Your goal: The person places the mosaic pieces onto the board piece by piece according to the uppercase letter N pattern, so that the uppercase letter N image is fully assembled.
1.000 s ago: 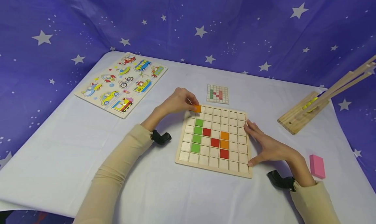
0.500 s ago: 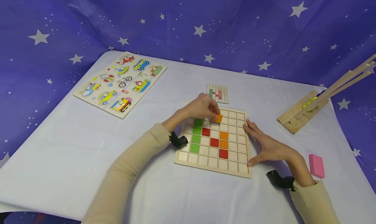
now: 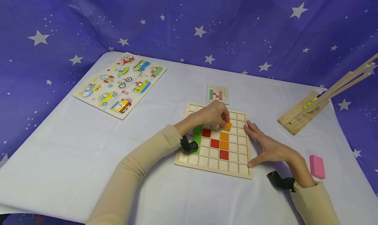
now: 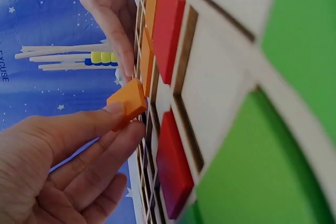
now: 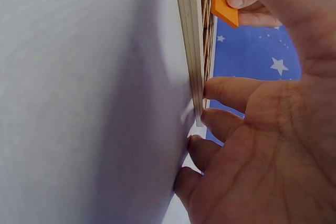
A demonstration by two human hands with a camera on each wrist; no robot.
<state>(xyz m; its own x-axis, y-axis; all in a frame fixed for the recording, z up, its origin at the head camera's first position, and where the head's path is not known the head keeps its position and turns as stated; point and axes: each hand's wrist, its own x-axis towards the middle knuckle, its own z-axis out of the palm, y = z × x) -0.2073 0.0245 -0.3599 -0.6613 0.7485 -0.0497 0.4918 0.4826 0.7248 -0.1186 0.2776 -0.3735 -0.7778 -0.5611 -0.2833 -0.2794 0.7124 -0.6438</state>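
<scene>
An orange square tile [image 3: 226, 126] is pinched between the thumb and fingers of my left hand [image 3: 215, 113]. In the left wrist view the tile [image 4: 128, 103] is tilted, one edge at the wooden grid board [image 3: 212, 169]. It sits just beyond two orange tiles [image 3: 224, 141] lying in one column. Red tiles [image 3: 215, 143] lie in a diagonal, and green tiles [image 3: 197, 131] form a column partly hidden by my left wrist. With fingers spread, my right hand [image 3: 270, 148] touches the board's right edge; the right wrist view shows its fingertips [image 5: 212, 87] against that edge.
A small pattern card [image 3: 217, 93] lies behind the board. At the left is a vehicle peg puzzle [image 3: 118, 87]. On the right stand a wooden rod stand [image 3: 290, 123] with yellow pieces and a pink block [image 3: 317, 166] on the white table [image 3: 73, 153].
My left hand has carried the orange tile from the board's far left corner rightward and nearer, to above the column with the orange tiles. My right hand has stayed at the right edge.
</scene>
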